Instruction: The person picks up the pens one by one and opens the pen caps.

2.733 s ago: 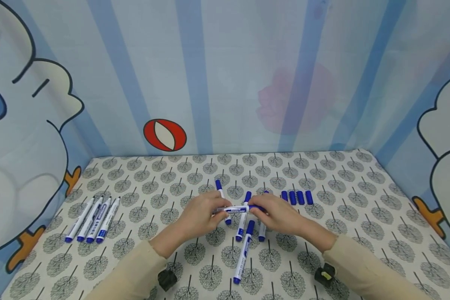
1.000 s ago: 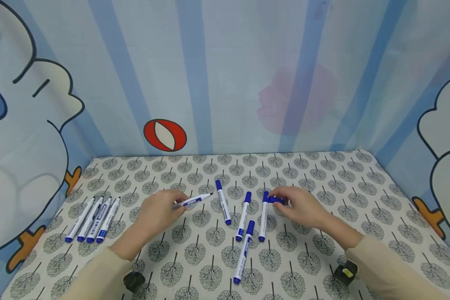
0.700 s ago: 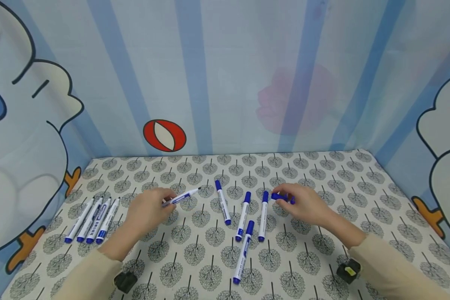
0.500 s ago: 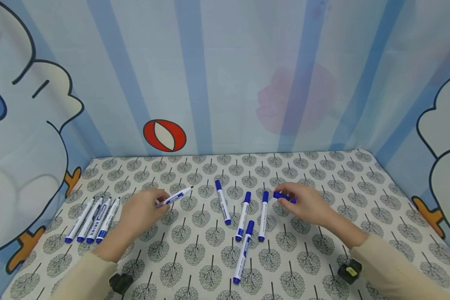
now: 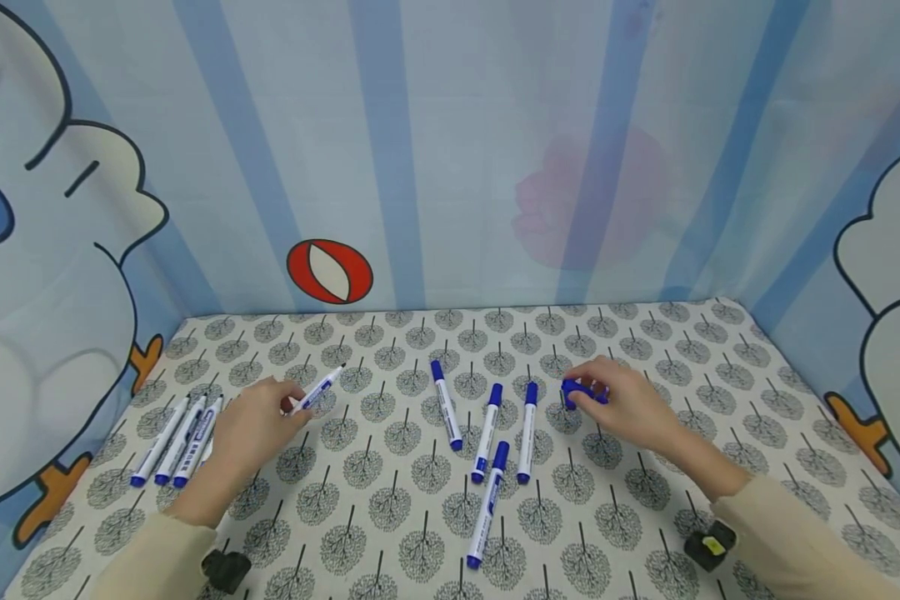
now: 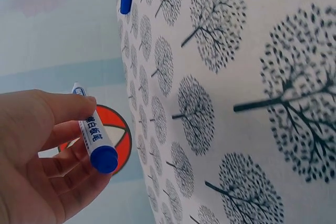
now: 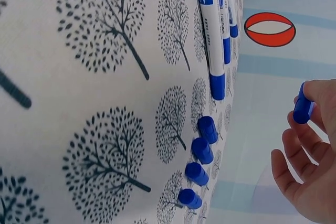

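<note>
My left hand (image 5: 258, 425) pinches an uncapped whiteboard marker (image 5: 319, 390), its dark tip pointing up and away to the right. In the left wrist view the marker's blue end (image 6: 104, 159) faces the camera, thumb on top of the barrel. Between thumb and forefinger, my right hand (image 5: 621, 404) holds a blue marker cap (image 7: 303, 107). Several loose caps (image 7: 197, 173) stand in a row on the cloth near that hand, which mostly hides them in the head view. Left of my left hand, several uncapped markers (image 5: 157, 443) lie side by side, one partly covered by the hand.
Several capped markers lie mid-table: one upper left (image 5: 446, 406), one central (image 5: 487, 433), one beside the caps (image 5: 527, 433) and one nearer the front (image 5: 487, 506). A tree-patterned cloth (image 5: 375, 533) covers the table; a printed curtain (image 5: 465, 167) rises behind.
Both hands gripped the same marker earlier; its cap has come off. My left hand has carried the marker left toward the uncapped ones, while my right hand has moved right with the cap.
</note>
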{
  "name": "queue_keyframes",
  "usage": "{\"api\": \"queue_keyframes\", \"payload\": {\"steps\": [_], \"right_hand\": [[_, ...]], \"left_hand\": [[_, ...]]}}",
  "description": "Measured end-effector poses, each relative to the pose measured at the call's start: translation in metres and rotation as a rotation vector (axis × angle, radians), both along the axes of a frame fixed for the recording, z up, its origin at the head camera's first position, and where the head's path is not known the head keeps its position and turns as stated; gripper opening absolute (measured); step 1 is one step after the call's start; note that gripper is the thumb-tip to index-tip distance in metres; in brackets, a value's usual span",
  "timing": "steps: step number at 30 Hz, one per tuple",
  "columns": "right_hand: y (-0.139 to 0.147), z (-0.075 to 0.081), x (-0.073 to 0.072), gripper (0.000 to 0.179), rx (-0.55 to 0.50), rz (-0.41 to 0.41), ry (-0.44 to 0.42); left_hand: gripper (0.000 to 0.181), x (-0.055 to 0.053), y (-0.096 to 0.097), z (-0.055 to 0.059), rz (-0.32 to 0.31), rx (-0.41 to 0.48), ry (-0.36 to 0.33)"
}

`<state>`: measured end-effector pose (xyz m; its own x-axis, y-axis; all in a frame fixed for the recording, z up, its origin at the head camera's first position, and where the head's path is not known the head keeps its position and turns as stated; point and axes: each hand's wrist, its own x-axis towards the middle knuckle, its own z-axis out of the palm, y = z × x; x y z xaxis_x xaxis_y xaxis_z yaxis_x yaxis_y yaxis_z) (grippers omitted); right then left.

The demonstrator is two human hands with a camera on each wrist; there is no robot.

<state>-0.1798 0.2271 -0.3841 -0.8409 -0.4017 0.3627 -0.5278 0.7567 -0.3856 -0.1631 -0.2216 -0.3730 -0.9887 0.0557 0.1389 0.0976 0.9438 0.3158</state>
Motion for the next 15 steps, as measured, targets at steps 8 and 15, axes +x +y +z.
{"api": "queue_keyframes", "payload": {"steps": [8,15], "right_hand": [[0.006,0.004,0.000,0.025,0.006,-0.025,0.008],[0.010,0.004,-0.001,0.023,0.018,-0.038,0.013]], "left_hand": [[0.031,0.003,-0.017,-0.004,0.066,0.007,-0.053],[0.034,0.005,-0.031,-0.008,0.104,0.010,-0.082]]}}
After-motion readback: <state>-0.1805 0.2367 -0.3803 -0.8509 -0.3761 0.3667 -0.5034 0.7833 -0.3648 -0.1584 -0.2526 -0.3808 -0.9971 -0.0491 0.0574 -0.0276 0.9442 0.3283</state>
